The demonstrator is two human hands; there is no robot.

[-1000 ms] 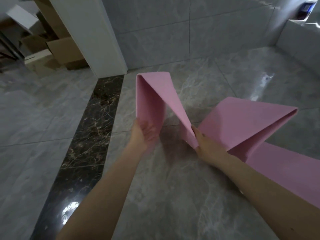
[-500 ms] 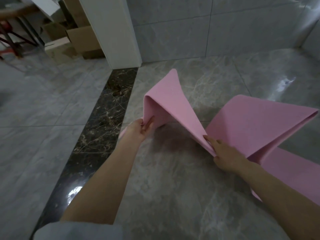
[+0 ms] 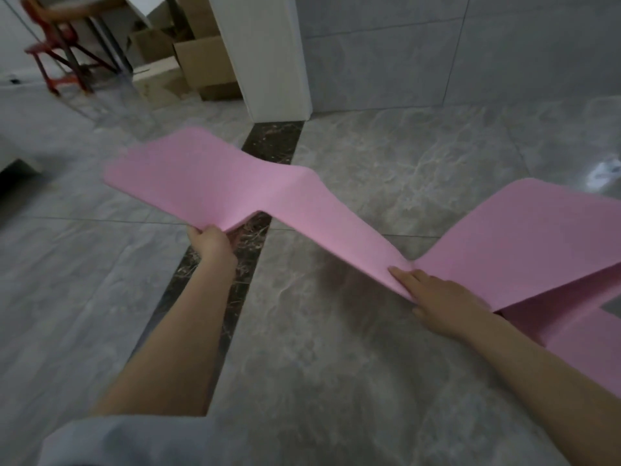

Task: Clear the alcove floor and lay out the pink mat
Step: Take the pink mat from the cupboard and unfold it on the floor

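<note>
The pink mat [image 3: 275, 200] is a folding foam sheet, partly spread in zigzag panels above the grey marble floor [image 3: 336, 364]. My left hand [image 3: 210, 242] grips the near edge of the leftmost panels, which are held up and stretch out to the left over the dark stone strip [image 3: 268, 142]. My right hand [image 3: 437, 294] lies on the crease between the middle panel and the right panels, fingers extended, thumb hidden under the mat. The right panels are still folded over each other and run out of view at the right.
A white pillar [image 3: 268, 55] stands at the alcove's left corner, with grey tiled wall [image 3: 453, 48] behind. Cardboard boxes [image 3: 198, 65] and a red stool [image 3: 57, 58] stand beyond the pillar at the back left. A white edge [image 3: 16, 153] juts in at far left.
The tented left fold has been opened out: my left hand pulled its panel left across the dark strip. My right hand stayed on the crease. The view has swung left.
</note>
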